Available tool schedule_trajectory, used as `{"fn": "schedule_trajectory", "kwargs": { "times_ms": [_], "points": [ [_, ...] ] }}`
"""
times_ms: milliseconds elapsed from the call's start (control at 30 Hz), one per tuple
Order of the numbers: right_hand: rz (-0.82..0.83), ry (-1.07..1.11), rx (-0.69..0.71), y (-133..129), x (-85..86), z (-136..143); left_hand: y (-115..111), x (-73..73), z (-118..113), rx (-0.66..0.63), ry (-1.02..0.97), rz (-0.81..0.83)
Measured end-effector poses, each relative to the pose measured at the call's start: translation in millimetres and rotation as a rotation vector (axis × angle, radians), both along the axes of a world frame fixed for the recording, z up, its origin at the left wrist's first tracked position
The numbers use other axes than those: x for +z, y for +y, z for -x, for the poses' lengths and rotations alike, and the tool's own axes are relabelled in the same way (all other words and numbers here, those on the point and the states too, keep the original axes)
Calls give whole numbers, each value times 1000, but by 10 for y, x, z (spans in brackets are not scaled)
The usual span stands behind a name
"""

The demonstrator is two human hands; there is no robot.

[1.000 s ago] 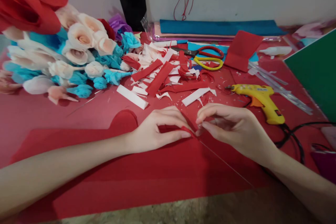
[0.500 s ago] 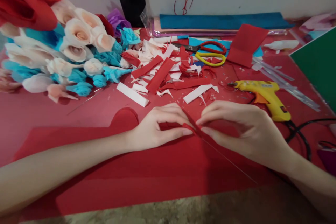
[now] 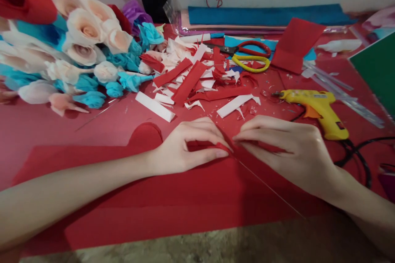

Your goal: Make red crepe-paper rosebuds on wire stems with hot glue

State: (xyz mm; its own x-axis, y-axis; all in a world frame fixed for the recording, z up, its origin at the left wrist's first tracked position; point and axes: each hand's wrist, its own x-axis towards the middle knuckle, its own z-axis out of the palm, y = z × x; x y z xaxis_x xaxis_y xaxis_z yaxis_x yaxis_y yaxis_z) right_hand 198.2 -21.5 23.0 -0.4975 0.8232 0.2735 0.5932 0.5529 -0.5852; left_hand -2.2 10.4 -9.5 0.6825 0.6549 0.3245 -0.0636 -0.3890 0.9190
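Note:
My left hand [image 3: 188, 148] pinches a small strip of red paper [image 3: 222, 146] between thumb and fingers. A thin wire [image 3: 268, 186] runs from that strip down to the right, over the large red sheet [image 3: 173, 203]. Just right of it, my right hand [image 3: 290, 152] has thumb and fingertips pressed together, close to the strip's end. Whatever lies in those fingertips is too small to make out. Beyond my left wrist, a rounded red paper piece [image 3: 145, 134] rests at the sheet's far edge.
Paper flowers [image 3: 88, 28] crowd the left. Red and white scraps [image 3: 189, 82] are heaped behind my hands, with scissors [image 3: 251, 61] beside them. A yellow glue gun [image 3: 317, 109], its cable [image 3: 354, 160] and clear sticks [image 3: 342, 94] lie right. A green board [image 3: 376, 74] stands at the edge.
My right fingertips have drawn together and shifted slightly away from the strip's end. My left hand keeps its pinch on the strip. The view has shifted a little.

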Motion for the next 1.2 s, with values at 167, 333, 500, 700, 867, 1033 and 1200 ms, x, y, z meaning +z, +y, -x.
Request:
{"fn": "schedule_trajectory", "kwargs": {
  "times_ms": [167, 333, 500, 700, 867, 1033, 1200],
  "points": [
    [28, 132, -267, -7, 80, 11, 8, -3, -4, -10, 5, 11],
    [210, 241, -305, 7, 150, 21, 1, -6, 0, -5, 2, 18],
    [251, 215, -112, -5, 111, 53, -1, -12, 9, -17, 2, 14],
    [204, 216, 26, 0, 70, 89, 9, -29, 8, -17, -6, -3],
    [234, 217, 32, 1, 56, 96, 9, -34, 5, -14, -2, 5],
    [100, 147, 47, -33, 59, 112, 4, -28, 3, -27, -7, 18],
    [6, 76, 11, -88, 10, 137, 6, -33, 2, -38, 0, 17]
  ]
}}
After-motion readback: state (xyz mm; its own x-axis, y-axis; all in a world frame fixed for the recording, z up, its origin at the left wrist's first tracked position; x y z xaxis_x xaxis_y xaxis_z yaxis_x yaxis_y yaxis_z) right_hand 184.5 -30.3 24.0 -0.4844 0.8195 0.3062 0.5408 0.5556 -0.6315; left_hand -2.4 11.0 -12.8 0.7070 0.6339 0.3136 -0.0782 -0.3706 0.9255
